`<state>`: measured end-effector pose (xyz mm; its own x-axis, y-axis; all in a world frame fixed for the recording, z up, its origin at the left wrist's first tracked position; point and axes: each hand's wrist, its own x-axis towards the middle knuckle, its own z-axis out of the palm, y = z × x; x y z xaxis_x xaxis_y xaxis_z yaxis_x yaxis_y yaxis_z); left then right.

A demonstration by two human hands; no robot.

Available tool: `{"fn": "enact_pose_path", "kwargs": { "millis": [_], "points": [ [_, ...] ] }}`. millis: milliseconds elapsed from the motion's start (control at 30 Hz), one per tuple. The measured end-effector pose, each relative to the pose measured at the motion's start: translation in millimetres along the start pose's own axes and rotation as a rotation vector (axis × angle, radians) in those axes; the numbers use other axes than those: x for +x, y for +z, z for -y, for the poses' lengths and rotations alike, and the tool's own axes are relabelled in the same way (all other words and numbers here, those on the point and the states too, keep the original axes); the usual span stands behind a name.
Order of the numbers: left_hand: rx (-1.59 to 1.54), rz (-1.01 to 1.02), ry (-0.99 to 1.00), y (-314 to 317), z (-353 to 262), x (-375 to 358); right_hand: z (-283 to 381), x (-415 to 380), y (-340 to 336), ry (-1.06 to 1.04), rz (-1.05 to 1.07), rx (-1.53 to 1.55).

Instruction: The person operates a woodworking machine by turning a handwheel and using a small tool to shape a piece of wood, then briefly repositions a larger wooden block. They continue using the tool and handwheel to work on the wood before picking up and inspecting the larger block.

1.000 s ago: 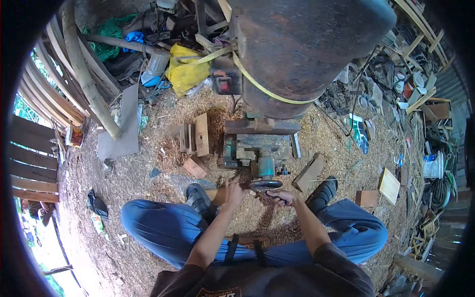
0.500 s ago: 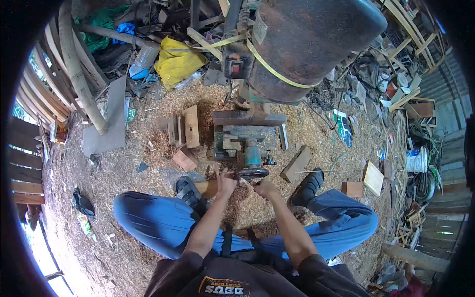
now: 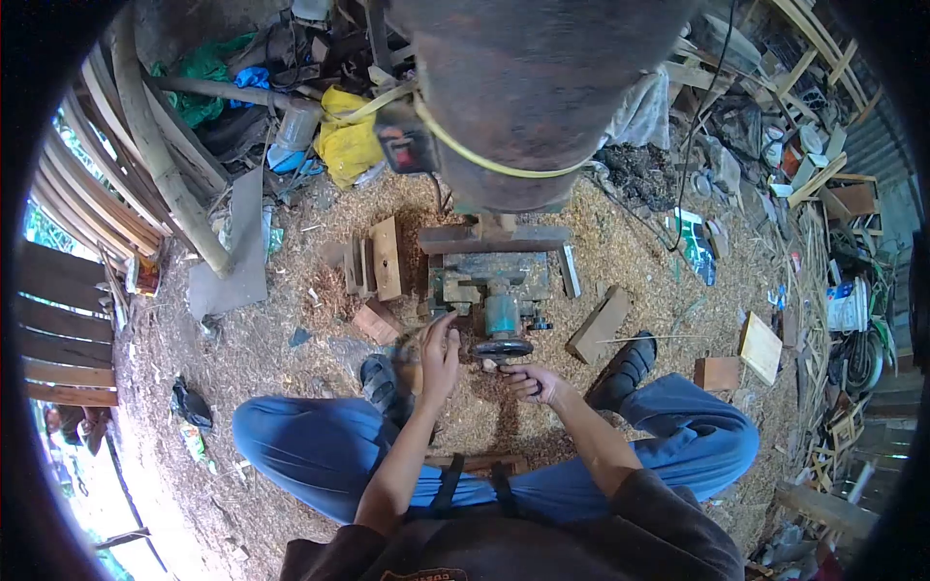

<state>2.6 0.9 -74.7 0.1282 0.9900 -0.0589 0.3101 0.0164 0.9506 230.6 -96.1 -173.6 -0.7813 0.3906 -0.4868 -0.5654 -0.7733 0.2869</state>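
Blue trousers (image 3: 320, 445) lie nearest. Right hand (image 3: 531, 384) is half-curled by the wheel (image 3: 503, 349)'s near side; what it pinches, I cannot tell. Left hand (image 3: 441, 360), fingers extended, hovers beside the wheel. Beyond: teal cylinder (image 3: 502, 314), rusty drum (image 3: 523, 92).

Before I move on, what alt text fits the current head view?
A person's left hand and right hand are close to a dark handwheel on a greenish metal fixture, ahead of blue-trousered legs. Wooden blocks lie around on wood shavings, and a large rusty cylinder with a yellow strap looms beyond.
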Motion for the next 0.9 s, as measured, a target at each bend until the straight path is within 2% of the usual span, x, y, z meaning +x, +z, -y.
{"fn": "enact_pose_path", "kwargs": {
  "millis": [33,67,100,167,200,267,300,333,400,433,500,600,700,900],
  "points": [
    [-0.043,0.068,0.204,-3.5,-37.6,0.2,-3.5,-1.0,10.6,-0.064,-0.071,0.067],
    [-0.086,0.142,0.401,-3.4,-65.1,-0.4,-9.0,-4.4,23.3,-0.059,-0.057,0.074],
    [-0.073,0.151,0.399,1.9,-82.1,1.3,-15.3,-10.1,37.2,-0.106,-0.125,0.096],
    [0.368,0.393,0.622,14.5,-104.1,11.1,-17.0,-6.6,32.3,-0.219,-0.228,0.149],
    [0.374,0.39,0.627,18.6,-93.5,16.9,-16.1,-8.7,35.6,-0.219,-0.221,0.144],
    [0.376,0.603,0.655,27.3,-66.7,29.5,-18.9,-14.3,42.5,-0.188,-0.09,0.088],
    [0.312,0.531,0.723,30.4,-59.6,29.0,-21.8,-19.6,53.8,-0.214,-0.155,0.053],
    [0.315,0.531,0.725,31.2,-52.2,29.0,-19.0,-18.3,54.0,-0.214,-0.151,0.053],
    [-0.009,0.544,0.536,26.9,-44.5,23.1,-23.9,-17.0,55.8,-0.174,-0.162,0.191],
    [-0.016,0.537,0.539,26.9,-41.6,22.3,-25.1,-20.9,57.1,-0.158,-0.149,0.148],
    [0.106,0.496,0.71,25.1,-35.4,28.5,-21.4,-13.9,45.7,-0.169,-0.144,0.136],
    [0.05,0.494,0.686,23.5,-30.4,27.8,-23.2,-5.9,37.0,-0.159,-0.151,0.114],
    [0.006,0.476,0.675,15.4,-21.8,32.2,-33.8,9.0,44.5,-0.223,-0.258,0.045],
    [0.048,0.526,0.63,1.1,-29.1,29.3,-35.1,21.1,25.4,-0.17,-0.211,0.027]
  ]
}}
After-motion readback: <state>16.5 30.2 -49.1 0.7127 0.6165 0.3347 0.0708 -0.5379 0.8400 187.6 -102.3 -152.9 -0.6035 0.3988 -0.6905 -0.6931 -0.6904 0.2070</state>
